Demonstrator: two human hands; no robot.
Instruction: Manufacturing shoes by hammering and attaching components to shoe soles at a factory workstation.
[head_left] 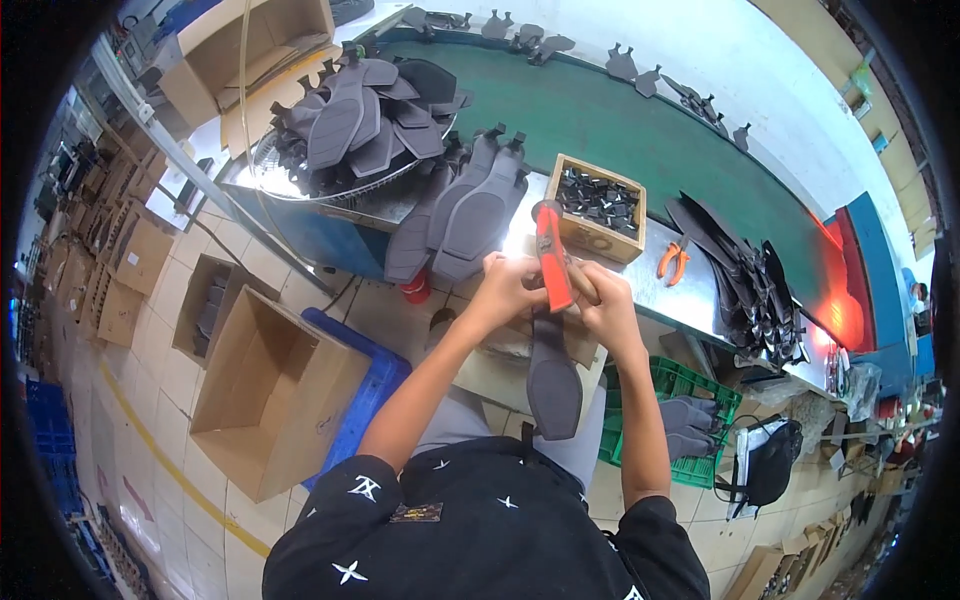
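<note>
My right hand is wrapped round the wooden handle of a hammer with a red head, held upright in front of me. Just left of it, my left hand is closed at the narrow end of a dark grey paddle-shaped piece. The hammer head partly covers those fingertips. The wide end of the piece points toward my lap. Under my hands is a low pale work stand. Beyond the hammer, a wooden box holds many small black metal parts.
More paddle-shaped pieces fill a wire basket and lean at the bench edge. Orange-handled pliers and a stack of black pieces lie rightward. A cardboard box stands left, a green crate right.
</note>
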